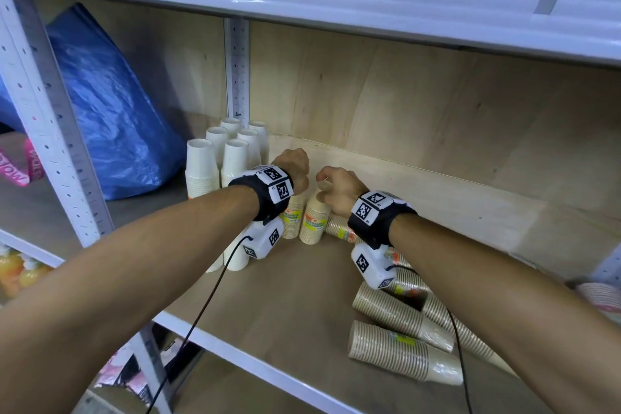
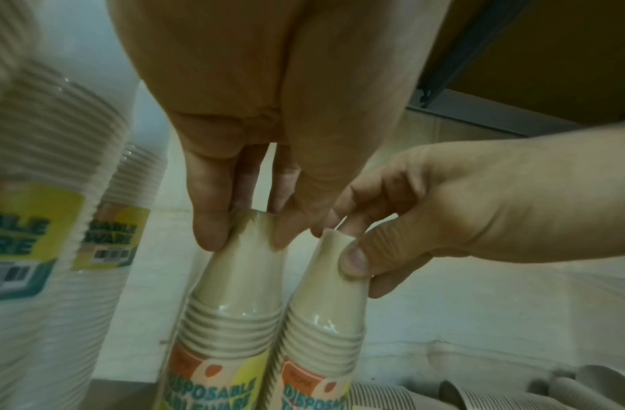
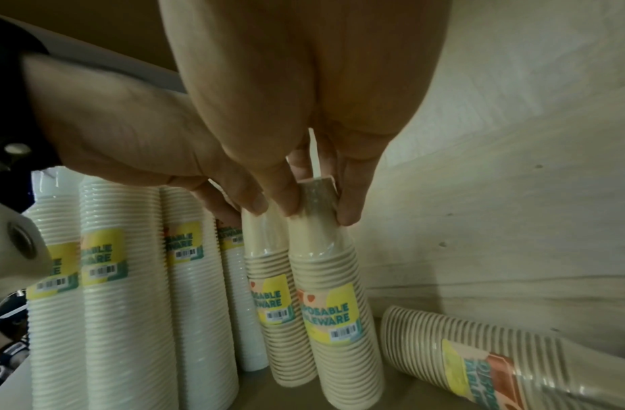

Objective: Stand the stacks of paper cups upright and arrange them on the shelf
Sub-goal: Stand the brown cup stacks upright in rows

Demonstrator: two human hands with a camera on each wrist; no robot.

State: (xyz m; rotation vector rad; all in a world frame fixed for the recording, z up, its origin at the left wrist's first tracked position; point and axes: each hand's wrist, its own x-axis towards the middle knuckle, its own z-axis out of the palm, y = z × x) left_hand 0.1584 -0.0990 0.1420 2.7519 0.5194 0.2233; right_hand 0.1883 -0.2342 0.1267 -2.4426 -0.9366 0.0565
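Nearest, brown stacks (image 1: pixel 400 351) lie toppled on the shelf (image 1: pixel 285 306). Beyond, the left hand (image 1: pixel 294 166) pinches one upright brown stack (image 2: pixel 230 319), the right hand (image 1: pixel 337 186) its neighbour (image 2: pixel 325 327), the two side by side. White stacks (image 1: pixel 215 158) stand left of the fingers; farther left, a blue bag (image 1: pixel 111 118).

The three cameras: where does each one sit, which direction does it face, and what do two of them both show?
Head: on the person's head, facing forward and down into the shelf; both forearms, left hand, right hand.
Left wrist: looks along the left hand's fingers at the left beige cup stack.
Right wrist: looks along the right hand's fingers at the right beige cup stack.
Shared: both wrist views show both upright beige stacks, each pinched at its top.
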